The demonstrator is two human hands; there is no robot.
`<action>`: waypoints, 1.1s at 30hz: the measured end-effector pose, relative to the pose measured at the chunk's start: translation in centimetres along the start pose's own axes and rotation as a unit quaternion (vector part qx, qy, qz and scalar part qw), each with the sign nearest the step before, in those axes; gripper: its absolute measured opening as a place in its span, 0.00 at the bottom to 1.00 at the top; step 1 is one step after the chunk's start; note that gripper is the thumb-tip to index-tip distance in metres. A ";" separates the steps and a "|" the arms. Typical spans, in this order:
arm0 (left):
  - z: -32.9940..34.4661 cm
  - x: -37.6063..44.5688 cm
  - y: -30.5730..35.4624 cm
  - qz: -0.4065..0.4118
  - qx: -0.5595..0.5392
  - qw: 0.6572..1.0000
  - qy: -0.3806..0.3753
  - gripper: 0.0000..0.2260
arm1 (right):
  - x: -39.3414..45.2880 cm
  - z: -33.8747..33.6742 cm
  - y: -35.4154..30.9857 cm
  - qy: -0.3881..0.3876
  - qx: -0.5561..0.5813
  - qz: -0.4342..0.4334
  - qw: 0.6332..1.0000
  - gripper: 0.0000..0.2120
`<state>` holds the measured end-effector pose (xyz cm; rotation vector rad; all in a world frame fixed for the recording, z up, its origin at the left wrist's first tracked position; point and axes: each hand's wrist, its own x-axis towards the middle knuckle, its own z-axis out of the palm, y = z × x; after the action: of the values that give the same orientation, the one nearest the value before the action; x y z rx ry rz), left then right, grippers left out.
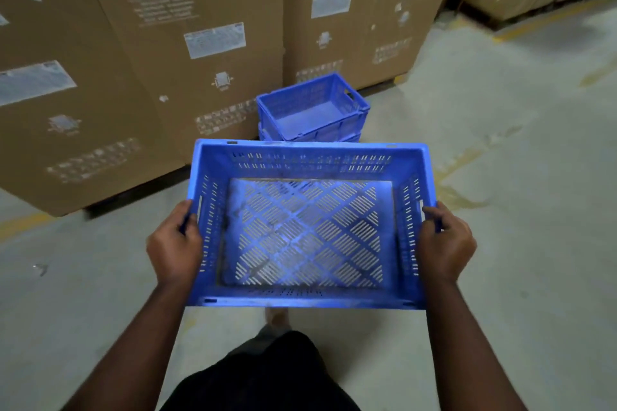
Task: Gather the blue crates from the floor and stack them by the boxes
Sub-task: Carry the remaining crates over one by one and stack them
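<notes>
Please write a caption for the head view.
Both hands carry a blue crate toward stacked crates beside cardboard boxes.

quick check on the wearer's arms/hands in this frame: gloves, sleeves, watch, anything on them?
Nothing worn that shows. The left hand and the right hand are bare: no gloves, and no rings visible on the fingers. Both forearms are bare to the frame's bottom edge, with no sleeve, watch or band in view. Dark clothing shows low in the frame, between the arms.

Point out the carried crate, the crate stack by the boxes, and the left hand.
carried crate (310, 237): head view, slotted floor.
crate stack (309, 115): head view, top crate's floor.
left hand (175, 243): head view, back of hand.
</notes>
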<state>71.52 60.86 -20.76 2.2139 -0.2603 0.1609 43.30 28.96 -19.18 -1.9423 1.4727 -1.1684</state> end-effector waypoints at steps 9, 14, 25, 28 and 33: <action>17.6 12.2 7.5 -0.049 -0.024 0.998 0.021 0.14 | 21.0 14.1 0.4 -0.017 -0.003 -0.047 0.999 0.14; 23.8 18.7 12.9 -0.060 -0.016 0.998 0.031 0.14 | 30.9 19.8 -0.4 -0.040 0.005 -0.050 0.998 0.14; 39.4 29.0 20.8 -0.129 0.002 0.984 0.127 0.13 | 53.4 38.8 0.7 -0.150 0.074 -0.076 0.983 0.11; 41.8 31.6 23.0 -0.140 0.011 0.979 0.149 0.11 | 58.5 43.4 -1.1 -0.185 0.082 -0.104 0.974 0.11; 44.8 36.5 25.8 -0.179 0.029 0.966 0.184 0.10 | 64.7 51.2 -4.8 -0.224 0.114 -0.105 0.962 0.07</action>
<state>101.70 5.19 -20.66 2.1982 0.3518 0.3762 93.20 -36.88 -20.36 -2.0591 0.8789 -0.8545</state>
